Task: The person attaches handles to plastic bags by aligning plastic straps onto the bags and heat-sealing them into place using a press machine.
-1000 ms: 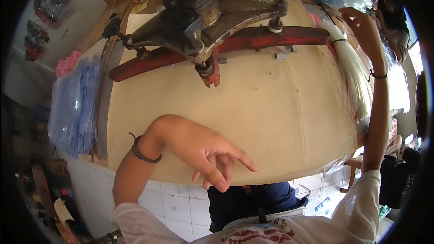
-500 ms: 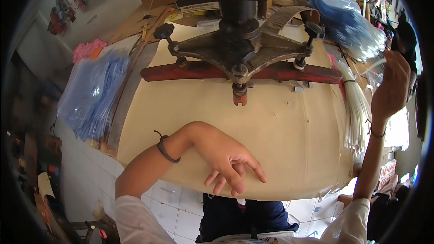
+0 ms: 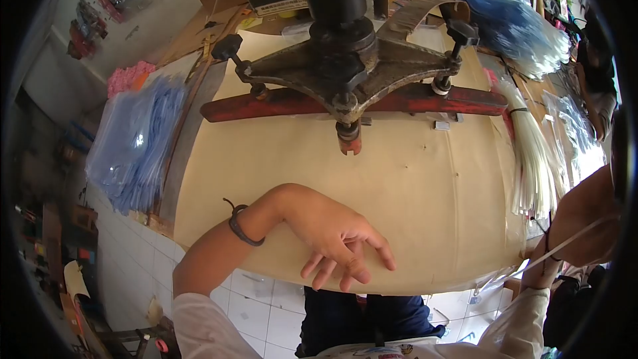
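Observation:
My left hand (image 3: 335, 242) rests its wrist on the tan sheet (image 3: 332, 173) covering the worktable. Its fingers are loosely spread and hang near the front edge, holding nothing. My right hand (image 3: 585, 216) is at the far right edge of view, partly cut off by the dark rim. A thin whitish plastic strip (image 3: 531, 265) runs from it down and left toward the front right corner of the table. The fingers look closed round the strip, though their tips are hard to see. Near this hand lies a tied bundle of similar strips (image 3: 531, 153).
Above the sheet stands a black metal press head (image 3: 342, 73) with a red bar (image 3: 286, 103) across it. Blue plastic sleeves (image 3: 136, 143) are stacked at left, with more blue plastic (image 3: 495, 6) at back right. Small metal pieces (image 3: 441, 125) lie by the bar.
My right hand has dropped from beside the blue plastic at upper right to the lower right edge, bringing the strip along. My left hand has barely moved.

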`<action>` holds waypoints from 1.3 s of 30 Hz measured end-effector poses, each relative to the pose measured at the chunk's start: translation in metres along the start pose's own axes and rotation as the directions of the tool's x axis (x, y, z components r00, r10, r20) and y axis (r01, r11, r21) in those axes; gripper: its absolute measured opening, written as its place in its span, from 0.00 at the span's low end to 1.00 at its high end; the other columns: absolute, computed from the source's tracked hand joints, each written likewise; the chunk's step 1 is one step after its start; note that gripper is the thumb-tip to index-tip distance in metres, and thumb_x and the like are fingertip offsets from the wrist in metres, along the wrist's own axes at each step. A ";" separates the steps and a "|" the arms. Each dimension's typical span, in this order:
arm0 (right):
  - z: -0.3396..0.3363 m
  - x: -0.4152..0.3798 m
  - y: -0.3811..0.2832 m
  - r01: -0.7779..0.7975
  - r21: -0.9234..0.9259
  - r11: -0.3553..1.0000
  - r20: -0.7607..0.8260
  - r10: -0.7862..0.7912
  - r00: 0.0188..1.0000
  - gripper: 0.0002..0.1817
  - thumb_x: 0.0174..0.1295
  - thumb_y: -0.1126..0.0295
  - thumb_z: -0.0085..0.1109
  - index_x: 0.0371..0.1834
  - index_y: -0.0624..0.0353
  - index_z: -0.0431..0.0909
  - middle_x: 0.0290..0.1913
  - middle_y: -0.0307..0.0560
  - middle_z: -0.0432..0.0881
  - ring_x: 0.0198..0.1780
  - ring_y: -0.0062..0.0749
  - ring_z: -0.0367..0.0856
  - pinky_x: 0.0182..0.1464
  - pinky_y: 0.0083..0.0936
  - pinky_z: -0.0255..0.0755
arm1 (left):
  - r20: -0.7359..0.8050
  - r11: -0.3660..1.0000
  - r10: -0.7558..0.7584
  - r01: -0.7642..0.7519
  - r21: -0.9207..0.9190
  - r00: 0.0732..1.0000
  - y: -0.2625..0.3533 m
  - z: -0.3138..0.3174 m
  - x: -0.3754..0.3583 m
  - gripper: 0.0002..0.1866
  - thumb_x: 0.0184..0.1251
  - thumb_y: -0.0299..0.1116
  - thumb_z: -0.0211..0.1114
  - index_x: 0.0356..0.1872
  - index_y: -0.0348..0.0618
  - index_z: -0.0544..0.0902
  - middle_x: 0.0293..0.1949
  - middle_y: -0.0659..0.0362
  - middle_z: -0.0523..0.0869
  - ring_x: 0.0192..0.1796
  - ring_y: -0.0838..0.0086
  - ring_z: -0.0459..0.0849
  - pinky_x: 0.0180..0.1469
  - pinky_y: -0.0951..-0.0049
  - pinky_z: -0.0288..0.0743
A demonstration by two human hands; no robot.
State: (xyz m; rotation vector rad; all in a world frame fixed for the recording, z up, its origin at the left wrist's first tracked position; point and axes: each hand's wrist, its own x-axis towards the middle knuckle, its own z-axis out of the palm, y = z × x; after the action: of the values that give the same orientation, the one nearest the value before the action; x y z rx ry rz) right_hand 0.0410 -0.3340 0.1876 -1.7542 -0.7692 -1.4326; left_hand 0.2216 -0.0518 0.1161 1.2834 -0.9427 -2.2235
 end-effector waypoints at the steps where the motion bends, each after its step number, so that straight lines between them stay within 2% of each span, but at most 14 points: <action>1: 0.011 -0.005 -0.003 -0.089 0.083 0.993 -0.017 0.091 0.996 0.10 0.74 0.73 0.55 0.39 0.38 0.70 0.38 0.32 0.72 0.32 0.25 0.66 0.33 0.24 0.60 | -0.009 1.000 0.002 -0.002 -0.008 1.000 0.000 0.001 0.000 0.36 0.77 0.41 0.65 0.79 0.42 0.61 0.45 0.50 0.89 0.35 0.68 0.92 0.33 0.73 0.87; 5: 0.050 -0.035 0.002 -0.328 0.392 0.859 0.167 0.284 0.944 0.13 0.62 0.83 0.67 0.44 0.53 0.79 0.40 0.52 0.82 0.36 0.37 0.82 0.37 0.31 0.78 | -0.211 0.973 0.219 -0.198 0.117 0.953 0.004 0.017 0.014 0.36 0.76 0.46 0.68 0.75 0.38 0.65 0.41 0.51 0.88 0.31 0.72 0.90 0.30 0.74 0.84; 7: 0.051 -0.042 0.011 -0.372 0.423 0.826 0.367 0.219 0.904 0.13 0.57 0.83 0.71 0.42 0.57 0.82 0.45 0.57 0.83 0.38 0.41 0.86 0.38 0.32 0.82 | -0.279 0.950 0.302 -0.263 0.168 0.912 0.007 0.022 0.021 0.35 0.75 0.47 0.68 0.73 0.37 0.67 0.37 0.53 0.88 0.29 0.75 0.88 0.28 0.74 0.81; 9: 0.055 -0.048 0.018 -0.366 0.452 0.814 0.492 0.114 0.863 0.14 0.52 0.83 0.76 0.41 0.61 0.85 0.50 0.62 0.84 0.40 0.45 0.90 0.39 0.33 0.86 | -0.234 0.944 0.306 -0.261 0.203 0.923 0.006 0.020 0.021 0.31 0.76 0.46 0.68 0.69 0.36 0.70 0.32 0.56 0.86 0.27 0.77 0.87 0.27 0.75 0.79; 13: 0.074 -0.060 0.019 -0.229 0.501 0.835 0.429 -0.010 0.903 0.14 0.55 0.81 0.74 0.45 0.65 0.85 0.47 0.59 0.84 0.42 0.43 0.90 0.41 0.31 0.87 | -0.206 0.917 0.349 -0.288 0.277 0.914 0.006 0.022 0.022 0.21 0.79 0.43 0.65 0.60 0.36 0.78 0.25 0.60 0.84 0.24 0.80 0.84 0.27 0.77 0.76; 16: 0.072 -0.056 0.020 -0.272 0.380 0.884 0.498 0.052 0.865 0.09 0.62 0.85 0.67 0.41 0.62 0.81 0.46 0.58 0.79 0.38 0.46 0.89 0.44 0.39 0.91 | -0.146 0.913 0.369 -0.330 0.239 0.918 -0.002 0.019 0.025 0.15 0.80 0.40 0.63 0.52 0.36 0.83 0.26 0.61 0.83 0.23 0.80 0.82 0.27 0.78 0.74; 17: 0.075 -0.061 0.023 -0.215 0.294 0.931 0.450 0.064 0.891 0.14 0.58 0.81 0.70 0.48 0.61 0.85 0.44 0.52 0.83 0.42 0.41 0.89 0.40 0.30 0.86 | -0.126 0.911 0.368 -0.331 0.247 0.921 -0.004 0.018 0.025 0.14 0.81 0.39 0.62 0.50 0.36 0.83 0.25 0.62 0.83 0.23 0.81 0.81 0.27 0.78 0.73; 18: 0.076 -0.062 0.027 -0.189 0.235 0.953 0.490 0.052 0.870 0.14 0.58 0.80 0.71 0.48 0.60 0.85 0.44 0.50 0.83 0.42 0.40 0.88 0.40 0.31 0.85 | -0.107 0.908 0.367 -0.332 0.255 0.924 -0.007 0.016 0.026 0.14 0.81 0.39 0.61 0.48 0.36 0.84 0.25 0.62 0.82 0.23 0.81 0.80 0.28 0.78 0.72; 21: 0.077 -0.055 0.037 -0.125 0.063 0.990 0.622 0.059 0.781 0.14 0.57 0.76 0.72 0.48 0.58 0.85 0.42 0.44 0.81 0.43 0.36 0.85 0.40 0.32 0.82 | -0.073 0.929 0.303 -0.277 0.247 0.950 -0.004 0.015 0.023 0.15 0.83 0.39 0.58 0.44 0.37 0.83 0.23 0.63 0.79 0.24 0.81 0.77 0.29 0.77 0.71; 25: 0.085 -0.063 0.044 -0.150 0.033 0.988 0.752 0.075 0.655 0.13 0.61 0.66 0.72 0.48 0.53 0.85 0.40 0.40 0.81 0.42 0.37 0.83 0.43 0.32 0.80 | -0.021 0.925 0.267 -0.250 0.284 0.963 0.001 0.014 0.016 0.19 0.86 0.42 0.51 0.41 0.37 0.81 0.24 0.64 0.78 0.27 0.80 0.78 0.33 0.76 0.71; 28: 0.088 -0.067 0.047 -0.143 0.080 0.986 0.803 0.021 0.595 0.13 0.62 0.64 0.72 0.48 0.53 0.85 0.40 0.40 0.81 0.41 0.36 0.83 0.43 0.33 0.80 | -0.069 0.950 0.257 -0.239 0.203 0.964 -0.003 0.013 0.013 0.21 0.87 0.43 0.47 0.40 0.38 0.80 0.26 0.63 0.78 0.29 0.79 0.78 0.35 0.75 0.72; 31: 0.088 -0.063 0.047 -0.157 0.121 0.980 0.833 -0.014 0.553 0.13 0.63 0.60 0.71 0.47 0.53 0.86 0.38 0.39 0.81 0.41 0.36 0.83 0.43 0.32 0.79 | -0.067 0.960 0.255 -0.244 0.135 0.965 -0.009 0.007 0.012 0.22 0.88 0.44 0.44 0.40 0.38 0.80 0.26 0.63 0.77 0.30 0.79 0.77 0.36 0.75 0.72; 34: 0.090 -0.066 0.046 -0.182 0.148 0.972 0.836 -0.024 0.549 0.13 0.64 0.58 0.70 0.45 0.53 0.86 0.36 0.38 0.81 0.40 0.34 0.83 0.42 0.31 0.78 | -0.092 0.958 0.226 -0.205 0.198 0.970 -0.004 0.005 0.005 0.22 0.87 0.45 0.45 0.40 0.39 0.80 0.25 0.64 0.76 0.28 0.80 0.76 0.35 0.76 0.72; 39: 0.089 -0.071 0.048 -0.139 0.101 0.985 0.864 -0.018 0.503 0.11 0.64 0.60 0.70 0.43 0.52 0.87 0.32 0.37 0.82 0.35 0.31 0.83 0.37 0.29 0.76 | -0.208 0.981 0.144 -0.112 0.158 0.967 0.002 0.004 -0.007 0.22 0.86 0.46 0.48 0.40 0.39 0.81 0.25 0.65 0.76 0.27 0.82 0.75 0.32 0.77 0.71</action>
State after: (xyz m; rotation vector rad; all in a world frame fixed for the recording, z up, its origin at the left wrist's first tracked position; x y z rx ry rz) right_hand 0.1144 -0.2870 0.0999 -2.3198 -1.2595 -0.2881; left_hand 0.2219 -0.0469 0.1231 1.4533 -1.0846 -1.8993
